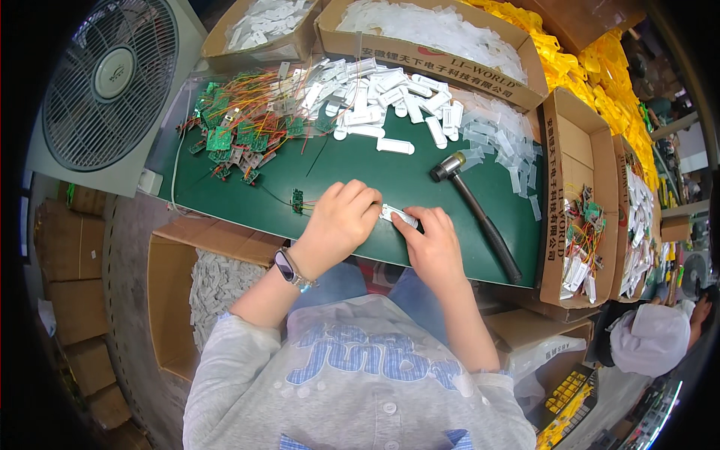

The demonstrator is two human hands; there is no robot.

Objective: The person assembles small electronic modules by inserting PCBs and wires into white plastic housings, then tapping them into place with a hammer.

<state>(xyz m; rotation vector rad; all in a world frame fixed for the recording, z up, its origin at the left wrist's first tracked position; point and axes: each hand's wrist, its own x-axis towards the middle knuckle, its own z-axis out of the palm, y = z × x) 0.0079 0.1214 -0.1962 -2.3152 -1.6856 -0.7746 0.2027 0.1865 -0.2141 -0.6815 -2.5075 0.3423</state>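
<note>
Both of my hands meet over the front of a green work mat (360, 169). My left hand (339, 221) is curled, fingers pressing down onto a small white plastic casing (397, 217). My right hand (431, 247) pinches the same casing from the right. Just left of my left hand lies a small green circuit board (297, 200) with thin wires. A heap of green circuit boards with red and yellow wires (236, 124) fills the mat's far left. White plastic casings (375, 94) are piled at the far middle.
A black-handled hammer (480, 214) lies right of my hands. Cardboard boxes of white parts (431, 34) stand behind the mat, another box (577, 217) at the right, one with white parts (214, 281) lower left. A white fan (109, 79) stands far left. Another person (652, 341) is lower right.
</note>
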